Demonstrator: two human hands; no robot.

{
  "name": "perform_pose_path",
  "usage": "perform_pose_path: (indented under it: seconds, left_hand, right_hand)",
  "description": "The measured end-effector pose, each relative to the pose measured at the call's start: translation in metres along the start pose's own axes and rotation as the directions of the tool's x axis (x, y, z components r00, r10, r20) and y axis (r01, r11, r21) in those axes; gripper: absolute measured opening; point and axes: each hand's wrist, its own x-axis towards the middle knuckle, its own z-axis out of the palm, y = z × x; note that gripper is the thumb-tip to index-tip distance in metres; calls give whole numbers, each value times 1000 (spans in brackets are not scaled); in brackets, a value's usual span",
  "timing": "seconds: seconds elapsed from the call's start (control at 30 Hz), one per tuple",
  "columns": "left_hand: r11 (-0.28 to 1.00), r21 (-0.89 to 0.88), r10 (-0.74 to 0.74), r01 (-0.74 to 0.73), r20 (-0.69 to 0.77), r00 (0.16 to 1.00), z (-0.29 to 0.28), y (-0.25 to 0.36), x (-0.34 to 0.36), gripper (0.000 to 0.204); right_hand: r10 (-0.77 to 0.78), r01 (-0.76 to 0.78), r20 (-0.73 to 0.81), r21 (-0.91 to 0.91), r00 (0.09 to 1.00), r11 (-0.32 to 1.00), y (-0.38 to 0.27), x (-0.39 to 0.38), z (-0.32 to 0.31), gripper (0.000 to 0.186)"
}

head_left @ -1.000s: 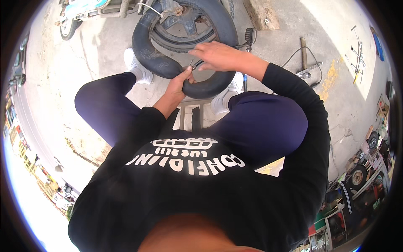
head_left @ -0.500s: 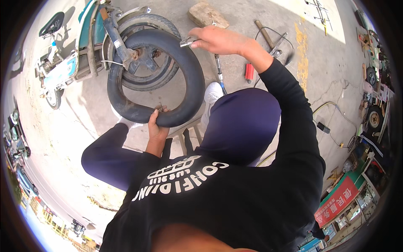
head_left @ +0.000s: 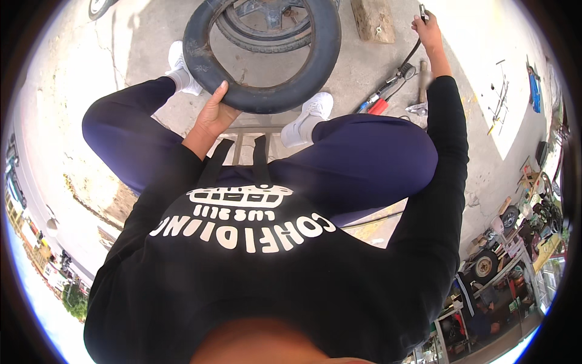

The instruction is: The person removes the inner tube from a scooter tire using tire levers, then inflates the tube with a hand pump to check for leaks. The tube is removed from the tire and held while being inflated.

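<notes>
My left hand grips the lower left edge of a black inner tube, with the thumb over the top. The tube is a plump ring standing in front of my knees. A small valve stem pokes inward from it near my thumb. Far out to the right, my right hand is closed on the metal end of a black air hose. That hose runs down to a tyre inflator with a round gauge lying on the ground. Behind the tube, a wheel with its tyre shows through the ring.
A wooden block lies on the concrete beyond the tube. Beside the inflator are a red cylinder and a hammer. Metal rods and a blue tool lie farther right. Shelves with wheels stand at the right rim.
My right hand has moved away from the tube, out to the right, with the hose end. The tube looks rounder and fuller. The view has shifted, so the scooter is mostly out of frame.
</notes>
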Motion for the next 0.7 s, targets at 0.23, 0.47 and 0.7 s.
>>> perform_pose_path:
  seconds: [0.23,0.47,0.7]
  left_hand:
    - [999,-2,42,-41,36,998,23,17,-22,66]
    - [994,-100,43,-38,42,998,30,26,-29,80]
    - [990,-134,-21,46,184,983,53,51,-45,74]
  right_hand:
    - [179,-165,87,-154,980,974,16,18,-1,90]
    - [122,1,529,-226,840,974,-111,-39,-10,58]
    - [-403,535,561,-87,723,840,-287,-176,8,48]
